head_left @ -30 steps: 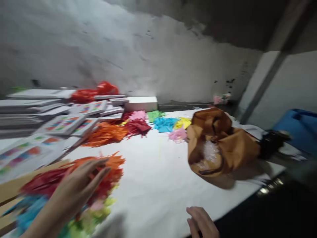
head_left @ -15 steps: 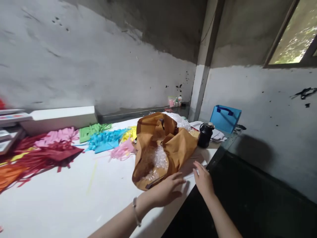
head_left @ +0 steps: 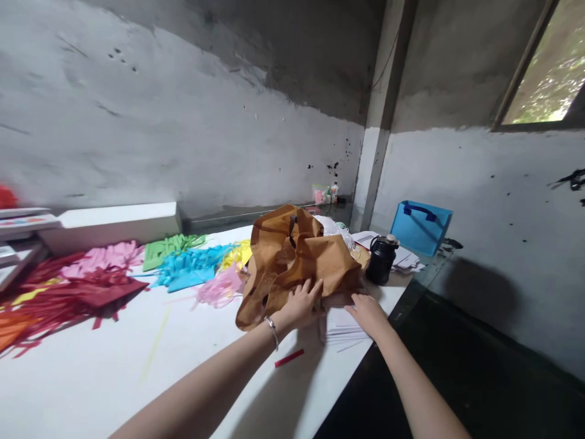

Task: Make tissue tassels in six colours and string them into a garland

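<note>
A brown fabric bag with a dark strap lies crumpled on the white tabletop. My left hand is closed on its near edge, fingers bent over the fabric and the thumb mostly hidden. Just below the bag's right corner, my right hand rests with fingers extended, touching the edge of a stack of white paper sheets. Part of that stack goes under the bag. A short red strip lies in front of my left hand.
Left of the bag are bundles of cut strips: pink, blue, green and dark red. A black jug stands right of the bag, with a blue handled bag behind it. The table ends at a dark drop on the right.
My left hand has moved forward onto the bag, whose near side is now folded back, hiding the clear plastic inside. The paper stack and red strip have come into sight.
</note>
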`<control>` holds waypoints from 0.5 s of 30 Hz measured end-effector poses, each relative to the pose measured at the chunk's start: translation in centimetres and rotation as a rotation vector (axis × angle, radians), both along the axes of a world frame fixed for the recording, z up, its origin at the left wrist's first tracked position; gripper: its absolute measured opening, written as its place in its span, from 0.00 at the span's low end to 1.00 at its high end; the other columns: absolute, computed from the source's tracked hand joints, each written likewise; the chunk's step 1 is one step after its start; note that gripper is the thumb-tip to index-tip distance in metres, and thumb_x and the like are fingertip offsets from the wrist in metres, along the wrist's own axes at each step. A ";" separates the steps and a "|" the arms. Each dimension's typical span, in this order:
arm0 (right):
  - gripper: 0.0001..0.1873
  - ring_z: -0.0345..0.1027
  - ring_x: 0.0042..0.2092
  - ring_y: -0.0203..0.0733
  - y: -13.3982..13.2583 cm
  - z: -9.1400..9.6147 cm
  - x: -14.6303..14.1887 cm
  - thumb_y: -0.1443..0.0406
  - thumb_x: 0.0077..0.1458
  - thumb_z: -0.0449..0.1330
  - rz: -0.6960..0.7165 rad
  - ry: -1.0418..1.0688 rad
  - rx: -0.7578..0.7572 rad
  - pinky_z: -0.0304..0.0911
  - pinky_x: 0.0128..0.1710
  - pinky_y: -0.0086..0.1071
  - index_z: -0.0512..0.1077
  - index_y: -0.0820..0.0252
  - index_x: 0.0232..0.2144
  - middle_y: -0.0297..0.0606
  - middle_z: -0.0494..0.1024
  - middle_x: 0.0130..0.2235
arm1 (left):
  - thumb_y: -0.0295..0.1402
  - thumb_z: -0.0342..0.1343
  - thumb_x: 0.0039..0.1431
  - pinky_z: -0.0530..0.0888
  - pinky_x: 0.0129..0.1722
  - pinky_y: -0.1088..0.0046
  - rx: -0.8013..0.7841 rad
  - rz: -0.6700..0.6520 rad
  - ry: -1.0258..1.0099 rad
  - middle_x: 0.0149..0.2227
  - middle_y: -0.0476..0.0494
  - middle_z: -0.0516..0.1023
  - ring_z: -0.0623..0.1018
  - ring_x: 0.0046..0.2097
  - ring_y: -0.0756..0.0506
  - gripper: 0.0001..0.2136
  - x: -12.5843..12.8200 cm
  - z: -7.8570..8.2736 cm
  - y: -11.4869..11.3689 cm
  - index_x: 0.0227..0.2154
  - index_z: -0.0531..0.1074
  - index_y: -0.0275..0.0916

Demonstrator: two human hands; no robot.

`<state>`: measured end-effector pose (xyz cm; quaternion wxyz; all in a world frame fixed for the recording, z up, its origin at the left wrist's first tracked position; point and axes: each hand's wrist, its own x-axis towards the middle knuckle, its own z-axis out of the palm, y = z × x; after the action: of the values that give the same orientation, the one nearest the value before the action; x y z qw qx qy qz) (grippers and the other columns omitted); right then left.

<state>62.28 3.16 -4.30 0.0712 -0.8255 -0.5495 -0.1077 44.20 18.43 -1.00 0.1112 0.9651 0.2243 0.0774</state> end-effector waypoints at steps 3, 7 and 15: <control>0.15 0.73 0.47 0.43 -1.1 -0.6 -1.0 0.59 0.65 0.60 0.036 -0.065 -0.021 0.71 0.47 0.43 0.71 0.61 0.50 0.40 0.76 0.49 | 0.40 0.59 0.62 0.61 0.60 0.41 0.040 0.016 -0.002 0.70 0.26 0.51 0.58 0.67 0.24 0.37 1.2 0.0 0.7 0.69 0.49 0.42; 0.11 0.74 0.44 0.41 -3.3 -1.8 -2.6 0.61 0.65 0.60 0.072 -0.156 -0.010 0.72 0.46 0.41 0.73 0.62 0.46 0.39 0.77 0.46 | 0.40 0.55 0.66 0.65 0.59 0.42 0.057 0.020 -0.013 0.68 0.32 0.56 0.64 0.64 0.30 0.30 2.2 0.2 1.8 0.68 0.53 0.43; 0.06 0.75 0.44 0.45 -4.9 -2.2 -2.7 0.71 0.63 0.58 0.151 -0.231 0.225 0.71 0.46 0.42 0.75 0.63 0.40 0.42 0.80 0.41 | 0.38 0.56 0.67 0.71 0.55 0.47 0.012 -0.055 -0.107 0.61 0.35 0.67 0.72 0.57 0.36 0.24 -0.4 -0.4 0.5 0.62 0.62 0.40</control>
<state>59.63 -1.69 -6.48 0.1074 -0.7509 -0.5988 -0.2570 43.78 18.94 -1.45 0.1195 0.9659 0.1910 0.1273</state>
